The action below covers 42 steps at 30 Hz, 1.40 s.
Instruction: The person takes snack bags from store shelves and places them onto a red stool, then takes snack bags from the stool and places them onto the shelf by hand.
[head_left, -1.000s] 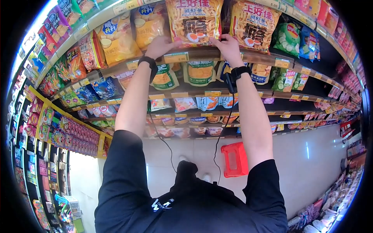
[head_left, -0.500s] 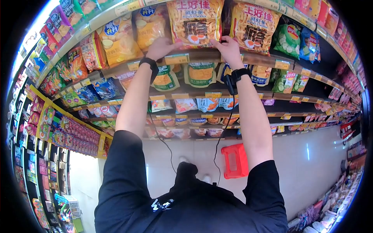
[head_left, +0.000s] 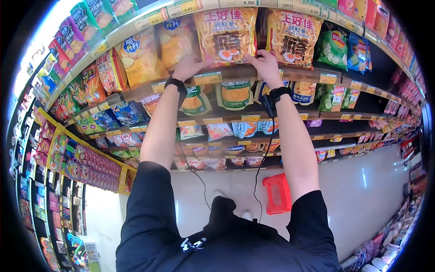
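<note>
A large prawn cracker bag (head_left: pixel 226 36) stands upright on a shelf at the top centre. My left hand (head_left: pixel 189 66) touches its lower left corner, fingers closed on the edge. My right hand (head_left: pixel 265 65) is at its lower right corner, thumb and fingers pinched on the edge. Beside it on the right stands a second prawn cracker bag (head_left: pixel 293 38). Yellow chip bags (head_left: pixel 141 56) stand to the left of my left hand. Both wrists wear black bands, and a cable hangs from each.
Lower shelves (head_left: pixel 199 120) hold several rows of snack bags. A red plastic basket (head_left: pixel 277 194) is on the floor below my right forearm. A green chip bag (head_left: pixel 333 47) stands at the right. Hanging packets on a yellow-edged rack (head_left: pixel 86 163) are at the left.
The view has shifted slightly, so the shelves and basket appear lower in the frame. Both hands remain at the lower corners of the same bag.
</note>
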### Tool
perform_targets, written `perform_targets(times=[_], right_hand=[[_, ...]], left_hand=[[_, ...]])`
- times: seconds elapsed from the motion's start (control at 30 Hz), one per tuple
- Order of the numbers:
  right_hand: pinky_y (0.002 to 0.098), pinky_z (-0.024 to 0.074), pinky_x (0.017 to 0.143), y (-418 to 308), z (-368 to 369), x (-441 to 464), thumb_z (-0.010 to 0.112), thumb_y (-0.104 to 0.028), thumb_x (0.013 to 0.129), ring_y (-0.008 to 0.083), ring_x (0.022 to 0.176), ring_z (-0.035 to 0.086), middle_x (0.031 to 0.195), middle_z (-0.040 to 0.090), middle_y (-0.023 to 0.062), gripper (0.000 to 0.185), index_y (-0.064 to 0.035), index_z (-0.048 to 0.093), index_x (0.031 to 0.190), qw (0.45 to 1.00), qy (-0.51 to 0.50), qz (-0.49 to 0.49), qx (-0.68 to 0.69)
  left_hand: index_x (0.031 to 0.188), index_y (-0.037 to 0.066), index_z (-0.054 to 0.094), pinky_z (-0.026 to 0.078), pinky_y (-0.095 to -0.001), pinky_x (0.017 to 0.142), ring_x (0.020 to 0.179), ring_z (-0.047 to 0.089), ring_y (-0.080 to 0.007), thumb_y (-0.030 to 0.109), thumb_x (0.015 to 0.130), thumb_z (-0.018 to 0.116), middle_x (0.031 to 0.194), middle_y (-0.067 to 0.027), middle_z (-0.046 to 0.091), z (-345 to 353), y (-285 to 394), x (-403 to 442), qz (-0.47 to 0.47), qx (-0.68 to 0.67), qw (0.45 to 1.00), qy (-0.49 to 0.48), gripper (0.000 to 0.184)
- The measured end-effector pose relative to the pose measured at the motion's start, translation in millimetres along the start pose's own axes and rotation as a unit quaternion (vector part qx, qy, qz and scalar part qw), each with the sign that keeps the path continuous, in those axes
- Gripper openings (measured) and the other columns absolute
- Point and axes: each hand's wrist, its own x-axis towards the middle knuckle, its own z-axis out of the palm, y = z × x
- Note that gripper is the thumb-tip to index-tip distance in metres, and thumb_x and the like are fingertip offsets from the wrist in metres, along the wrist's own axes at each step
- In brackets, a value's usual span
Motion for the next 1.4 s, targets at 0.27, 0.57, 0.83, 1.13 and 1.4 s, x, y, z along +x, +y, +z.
perform_targets(times=[0.27,0.57,0.83,1.13,1.4], right_hand=[[0.0207,0.0359,0.043,7.6,0.5,3.7,0.072,-0.038,0.081,0.0052,0.051,0.051,0.074,0.067,0.0065,0.059,0.0088,0.054,0.113,0.999,-0.004,-0.035,-0.011],[0.0236,0.0429,0.054,9.2,1.6,4.4,0.074,-0.03,0.079,0.0081,0.062,0.056,0.077,0.068,0.0076,0.047,0.005,0.059,0.107,1.0,0.006,-0.011,0.005],[0.0247,0.0472,0.062,8.7,1.6,3.9,0.076,-0.028,0.076,0.0099,0.068,0.06,0.078,0.068,0.0087,0.044,0.0044,0.062,0.102,1.0,0.012,-0.021,0.012],[0.0249,0.047,0.06,10.3,1.3,4.6,0.076,-0.029,0.076,0.01,0.067,0.059,0.077,0.068,0.0087,0.045,0.0049,0.063,0.102,0.999,0.024,-0.024,-0.022],[0.0232,0.0449,0.058,7.1,1.0,2.2,0.076,-0.028,0.077,0.0084,0.065,0.058,0.076,0.067,0.0079,0.042,0.0046,0.063,0.101,1.0,0.008,-0.019,0.015]], left_hand=[[0.084,0.002,0.072,0.046,-0.031,0.059,0.061,0.059,-0.0163,0.06,0.075,0.066,0.068,-0.0086,0.065,3.2,-4.2,1.4,0.034,-0.011,0.999,0.021,0.059],[0.084,-0.001,0.07,0.047,-0.0318,0.062,0.066,0.062,-0.019,0.06,0.075,0.065,0.072,-0.0116,0.067,-1.1,7.3,-5.7,0.04,0.014,0.999,0.017,0.062],[0.088,-0.002,0.069,0.048,-0.0285,0.066,0.07,0.063,-0.0163,0.055,0.077,0.067,0.078,-0.0093,0.068,0.0,0.4,0.3,0.025,0.01,1.0,0.001,0.058],[0.087,0.001,0.072,0.048,-0.028,0.067,0.072,0.065,-0.0163,0.06,0.075,0.066,0.079,-0.0088,0.07,3.2,-5.4,2.8,0.02,-0.013,1.0,0.001,0.06],[0.086,0.0,0.071,0.048,-0.0297,0.066,0.072,0.065,-0.0187,0.061,0.074,0.066,0.078,-0.0094,0.069,1.2,-0.3,0.0,0.014,0.012,1.0,0.003,0.063]])
